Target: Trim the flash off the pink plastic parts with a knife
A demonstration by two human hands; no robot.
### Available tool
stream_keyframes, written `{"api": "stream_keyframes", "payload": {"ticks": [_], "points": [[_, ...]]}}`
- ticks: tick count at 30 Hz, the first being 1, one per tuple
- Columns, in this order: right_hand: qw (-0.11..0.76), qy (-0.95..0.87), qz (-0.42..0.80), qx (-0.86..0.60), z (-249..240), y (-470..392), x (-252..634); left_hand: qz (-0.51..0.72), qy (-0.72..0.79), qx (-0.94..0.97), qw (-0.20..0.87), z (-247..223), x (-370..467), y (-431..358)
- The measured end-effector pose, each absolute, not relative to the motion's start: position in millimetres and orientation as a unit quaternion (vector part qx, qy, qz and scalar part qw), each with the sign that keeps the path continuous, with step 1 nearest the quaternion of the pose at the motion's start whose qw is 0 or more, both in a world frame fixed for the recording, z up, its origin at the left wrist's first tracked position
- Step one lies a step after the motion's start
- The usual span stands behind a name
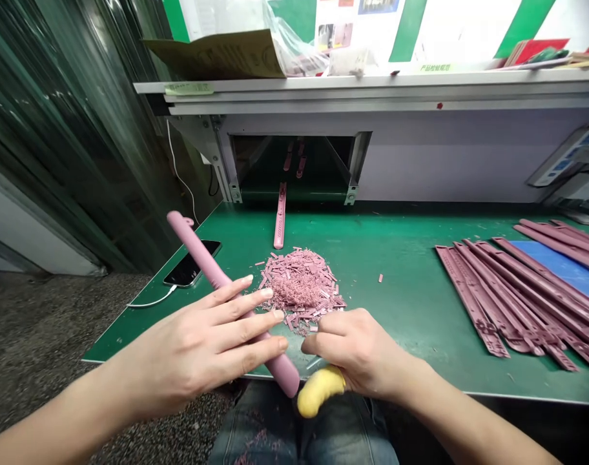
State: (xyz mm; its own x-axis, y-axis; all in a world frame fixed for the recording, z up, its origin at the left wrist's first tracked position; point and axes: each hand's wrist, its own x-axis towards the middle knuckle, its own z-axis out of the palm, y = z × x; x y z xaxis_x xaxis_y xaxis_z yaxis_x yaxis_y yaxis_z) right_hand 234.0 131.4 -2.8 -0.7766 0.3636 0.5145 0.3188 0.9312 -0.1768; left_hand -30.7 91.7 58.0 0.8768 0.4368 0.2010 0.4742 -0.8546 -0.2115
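My left hand point(210, 345) lies across a long pink strip point(197, 248), its fingers stretched over the top and its thumb out of sight. The strip slants from upper left down to the table's front edge, with a small loop near its far end. My right hand point(360, 352) is curled close to the strip's lower end. A yellow cover point(320, 391) sits on what looks like its thumb. Beside the curled fingers shows a thin, shiny sliver point(314, 363); what they grip is mostly hidden. Just beyond both hands is a pile of pink scraps point(301, 287).
Several pink strips point(512, 297) lie at right, partly over a blue sheet point(563, 261). A single flat strip point(279, 219) reaches from an opening with a dark belt point(294, 194). A phone point(192, 263) with a white cable rests at left. A shelf point(372, 87) spans the back.
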Motion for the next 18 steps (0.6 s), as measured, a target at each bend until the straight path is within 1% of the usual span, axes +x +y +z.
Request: {"api": "stream_keyframes", "payload": {"ticks": [3, 6, 8, 10, 11, 12, 14, 15, 16, 17, 18], "points": [[0.242, -0.956, 0.007, -0.166, 0, 132, 229, -0.057, -0.209, -0.966, 0.139, 69, -26, 94], [0.228, -0.965, 0.003, -0.131, 0, 133, 231, -0.038, -0.194, -0.970, 0.145, 72, -27, 93], [0.256, -0.959, 0.048, -0.116, -1, 131, 235, -0.050, -0.194, -0.969, 0.141, 70, -32, 90], [0.327, -0.923, 0.158, -0.123, -3, 125, 235, -0.112, -0.231, -0.960, 0.108, 67, -32, 87], [0.370, -0.890, 0.228, -0.139, -5, 120, 232, -0.171, -0.276, -0.943, 0.068, 66, -29, 86], [0.407, -0.848, 0.298, -0.161, -8, 115, 225, -0.247, -0.333, -0.910, 0.007, 65, -22, 87], [0.445, -0.759, 0.422, -0.217, -13, 106, 208, -0.410, -0.430, -0.785, -0.174, 62, -1, 95], [0.445, -0.718, 0.475, -0.246, -15, 104, 199, -0.473, -0.456, -0.703, -0.270, 59, 12, 103], [0.436, -0.680, 0.522, -0.275, -17, 104, 192, -0.513, -0.464, -0.631, -0.353, 56, 24, 116], [0.425, -0.645, 0.558, -0.304, -19, 106, 190, -0.526, -0.461, -0.584, -0.412, 51, 36, 132], [0.418, -0.618, 0.573, -0.339, -20, 111, 193, -0.525, -0.467, -0.571, -0.424, 45, 44, 152]]}}
